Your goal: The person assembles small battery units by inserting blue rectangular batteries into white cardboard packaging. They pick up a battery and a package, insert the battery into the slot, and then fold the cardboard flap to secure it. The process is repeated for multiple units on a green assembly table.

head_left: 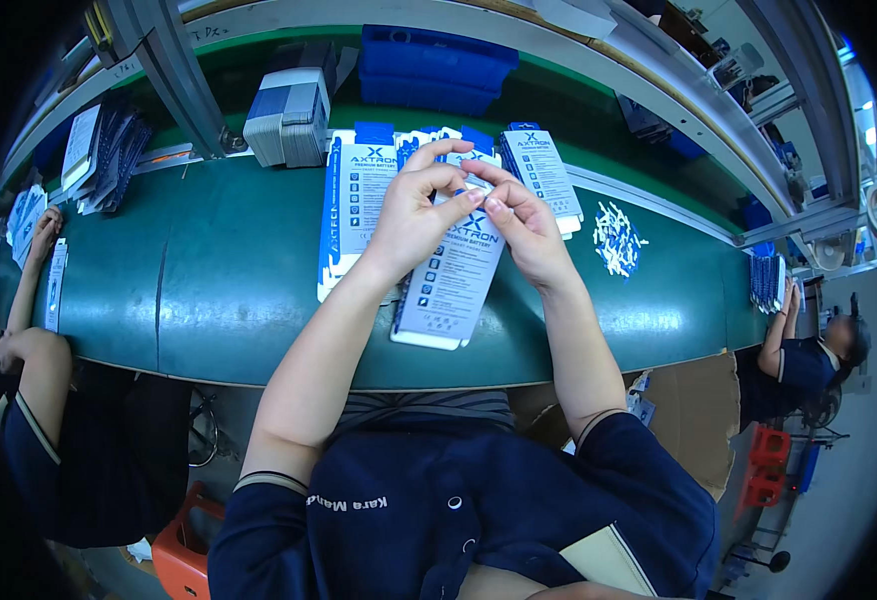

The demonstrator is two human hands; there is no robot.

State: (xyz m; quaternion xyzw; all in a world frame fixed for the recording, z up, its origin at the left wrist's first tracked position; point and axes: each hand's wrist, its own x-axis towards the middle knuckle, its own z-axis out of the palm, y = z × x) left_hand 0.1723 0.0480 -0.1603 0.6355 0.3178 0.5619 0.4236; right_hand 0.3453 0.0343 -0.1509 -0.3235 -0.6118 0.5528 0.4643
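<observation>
A flat white-and-blue box (pixel 444 290) stands tilted in front of me, its top end up at my fingers. My left hand (pixel 421 205) is closed at that top end, thumb and fingertips pinched together. Beside it my right hand (pixel 527 225) is closed too, its thumb and forefinger meeting the left thumb at the box's upper edge. The fingers hide the very top of the box, and any small piece between them cannot be made out. Behind my hands lie stacks of similar boxes, one stack (pixel 351 215) left and another (pixel 547 175) right.
Small white and blue pieces (pixel 617 240) lie heaped on the green table (pixel 229 290), right of my hands. A block of stacked cartons (pixel 287 115) and a blue bin (pixel 437 70) stand behind. Co-workers sit left (pixel 34 350) and right (pixel 804 355). A metal post (pixel 184 85) rises back left.
</observation>
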